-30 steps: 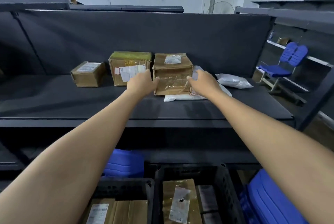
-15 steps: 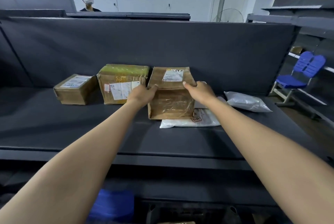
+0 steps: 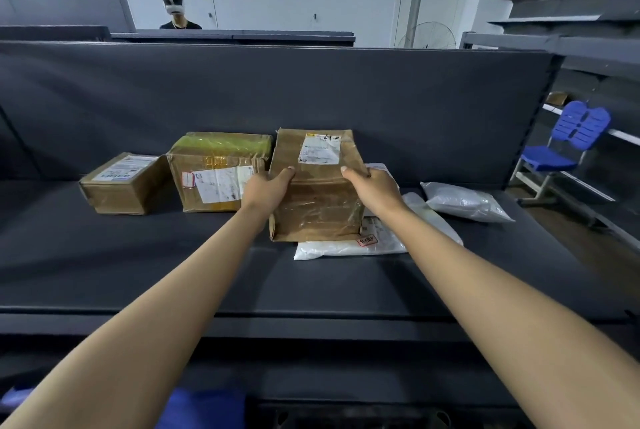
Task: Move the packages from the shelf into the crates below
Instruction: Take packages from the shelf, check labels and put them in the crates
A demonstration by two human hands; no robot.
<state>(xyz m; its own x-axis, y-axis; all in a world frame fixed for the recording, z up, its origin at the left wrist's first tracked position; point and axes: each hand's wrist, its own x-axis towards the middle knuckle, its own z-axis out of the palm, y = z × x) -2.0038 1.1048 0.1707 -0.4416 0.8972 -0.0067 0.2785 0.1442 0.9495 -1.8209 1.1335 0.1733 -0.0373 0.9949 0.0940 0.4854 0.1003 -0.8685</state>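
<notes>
The left grip (image 3: 266, 191) and right grip (image 3: 372, 191) clasp the two sides of a taped brown cardboard box with a white label (image 3: 318, 210), thumbs on its upper face. It is tilted toward the camera above the dark grey shelf (image 3: 138, 272), and its lower edge overlaps a flat white plastic mailer (image 3: 346, 248). Just left stand a green-topped cardboard box (image 3: 218, 179) and a small flat cardboard box (image 3: 121, 186). A crinkled white bag (image 3: 464, 201) lies to the right.

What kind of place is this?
Likely a parcel warehouse or sorting room: labelled cardboard boxes and white mailer bags sit on a long dark shelf, with more shelving racks along the wall.
</notes>
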